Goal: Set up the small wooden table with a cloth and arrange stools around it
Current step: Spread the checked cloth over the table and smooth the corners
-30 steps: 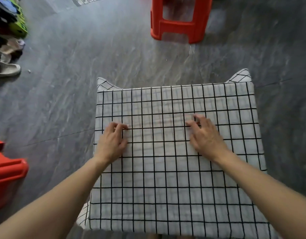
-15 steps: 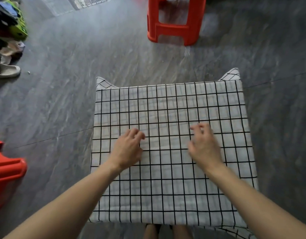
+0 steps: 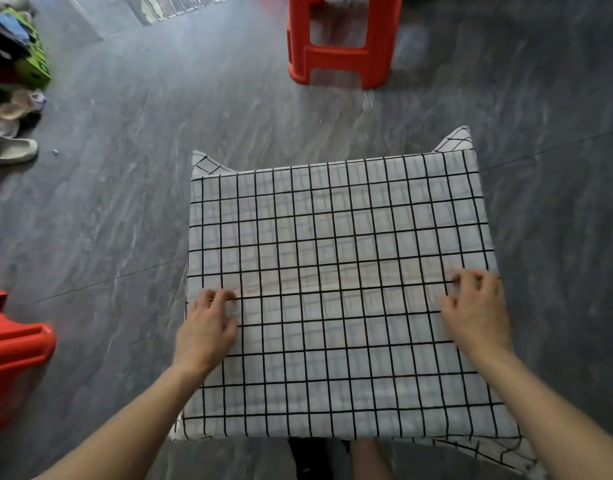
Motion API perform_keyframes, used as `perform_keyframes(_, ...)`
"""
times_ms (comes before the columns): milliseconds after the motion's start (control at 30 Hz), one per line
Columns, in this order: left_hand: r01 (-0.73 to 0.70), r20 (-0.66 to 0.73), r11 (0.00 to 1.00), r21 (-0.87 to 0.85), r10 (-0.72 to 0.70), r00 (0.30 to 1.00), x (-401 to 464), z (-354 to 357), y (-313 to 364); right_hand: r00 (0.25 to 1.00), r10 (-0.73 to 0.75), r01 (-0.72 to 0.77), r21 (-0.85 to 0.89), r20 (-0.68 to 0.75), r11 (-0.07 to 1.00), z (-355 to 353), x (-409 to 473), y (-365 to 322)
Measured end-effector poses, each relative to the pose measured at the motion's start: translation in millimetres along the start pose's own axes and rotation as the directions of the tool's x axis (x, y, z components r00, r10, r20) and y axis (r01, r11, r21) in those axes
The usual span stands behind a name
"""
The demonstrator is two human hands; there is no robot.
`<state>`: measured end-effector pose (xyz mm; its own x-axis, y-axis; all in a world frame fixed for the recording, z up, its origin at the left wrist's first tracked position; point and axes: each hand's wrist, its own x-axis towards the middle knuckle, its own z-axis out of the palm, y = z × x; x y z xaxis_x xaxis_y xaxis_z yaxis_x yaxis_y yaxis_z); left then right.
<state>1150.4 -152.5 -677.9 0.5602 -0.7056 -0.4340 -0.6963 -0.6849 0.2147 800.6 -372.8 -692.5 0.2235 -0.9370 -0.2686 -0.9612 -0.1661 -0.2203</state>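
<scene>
A white cloth with a black grid (image 3: 336,258) covers the whole top of the small table, whose wood is hidden beneath it; the cloth's corners hang off at the far and near edges. My left hand (image 3: 206,327) rests palm down on the cloth near the table's left edge, fingers together. My right hand (image 3: 476,310) lies on the cloth at the right edge, fingers curled on the fabric. One red plastic stool (image 3: 341,43) stands upright on the floor beyond the table. A second red stool (image 3: 16,358) is at the left edge of view.
Dark grey marbled floor (image 3: 125,202) surrounds the table. A pile of shoes and slippers (image 3: 11,112) lies at the far left, beside a green box. My legs show under the table's near edge.
Both hands slid apart from the middle of the cloth to its left and right edges, and a little toward me. The view shifted back slightly.
</scene>
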Motion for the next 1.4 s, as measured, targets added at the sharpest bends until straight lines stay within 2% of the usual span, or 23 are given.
perform_keyframes(133, 0.205, 0.008, 0.979, -0.011, -0.205, 0.979, -10, -14, -60, 0.956, 0.292, -0.292, -0.102, -0.010, 0.951, -35, -12, 82)
perform_keyframes(233, 0.264, -0.037, 0.964, -0.026, -0.265, 0.963, -21, -16, -75, 0.949, 0.314, -0.311, -0.114, 0.008, 0.944, -47, -37, 85)
perform_keyframes(300, 0.162, -0.073, 0.986, -0.042, -0.165, 0.984, -34, -12, -63, 0.976, 0.215, -0.214, -0.037, 0.028, 0.976, -41, -62, 56)
perform_keyframes(367, 0.018, -0.082, 0.997, -0.069, -0.024, 0.996, -47, -5, -39, 1.000, 0.023, -0.023, 0.033, 0.022, 0.999, -20, -85, 12)
perform_keyframes(433, -0.094, -0.092, 0.988, -0.124, 0.083, 0.992, -54, 5, -13, 0.987, -0.155, 0.151, 0.087, 0.032, 0.985, 9, -100, -35)
perform_keyframes(567, -0.288, -0.134, 0.943, -0.165, 0.268, 0.954, -56, 28, 30, 0.936, -0.350, 0.335, 0.220, 0.034, 0.916, 59, -124, -132)
perform_keyframes(633, -0.274, -0.106, 0.930, -0.246, 0.256, 0.961, -61, 47, 46, 0.902, -0.431, 0.417, 0.202, 0.031, 0.886, 80, -137, -162)
perform_keyframes(700, -0.199, -0.078, 0.919, -0.339, 0.184, 0.980, -69, 64, 53, 0.883, -0.468, 0.455, 0.166, 0.048, 0.875, 93, -143, -168)
perform_keyframes(800, -0.206, -0.114, 0.940, -0.272, 0.181, 0.977, -76, 77, 39, 0.856, -0.516, 0.506, 0.134, 0.044, 0.852, 95, -136, -137)
perform_keyframes(833, -0.216, -0.120, 0.946, -0.240, 0.192, 0.974, -77, 76, 29, 0.865, -0.500, 0.493, 0.123, 0.033, 0.861, 91, -131, -118)
perform_keyframes(900, -0.202, -0.119, 0.963, -0.181, 0.182, 0.976, -77, 69, 7, 0.926, -0.378, 0.377, 0.113, -0.015, 0.919, 77, -120, -71)
perform_keyframes(1000, -0.079, -0.126, 0.992, -0.103, 0.065, 0.990, -77, 53, -36, 0.996, -0.047, 0.057, 0.127, -0.079, 0.990, 46, -110, 16)
perform_keyframes(1100, 0.091, -0.085, 0.994, -0.062, -0.097, 0.992, -84, 38, -73, 0.985, 0.171, -0.169, 0.053, -0.025, 0.984, 11, -111, 89)
perform_keyframes(1167, 0.193, -0.072, 0.979, -0.068, -0.198, 0.978, -94, 34, -88, 0.967, 0.255, -0.255, -0.012, -0.008, 0.967, -7, -117, 113)
perform_keyframes(1233, 0.220, -0.114, 0.974, -0.063, -0.226, 0.967, -105, 36, -89, 0.961, 0.274, -0.275, -0.010, -0.020, 0.961, -16, -125, 112)
perform_keyframes(1267, 0.198, -0.138, 0.977, -0.073, -0.207, 0.969, -110, 39, -82, 0.971, 0.239, -0.239, 0.010, -0.021, 0.971, -17, -130, 103)
perform_keyframes(1333, 0.092, -0.150, 0.985, -0.146, -0.114, 0.982, -121, 48, -55, 0.995, 0.100, -0.099, 0.086, -0.006, 0.991, -8, -141, 73)
perform_keyframes(1400, -0.070, -0.139, 0.974, -0.216, 0.040, 0.990, -131, 62, -16, 0.998, -0.060, 0.054, 0.167, 0.030, 0.985, 12, -154, 31)
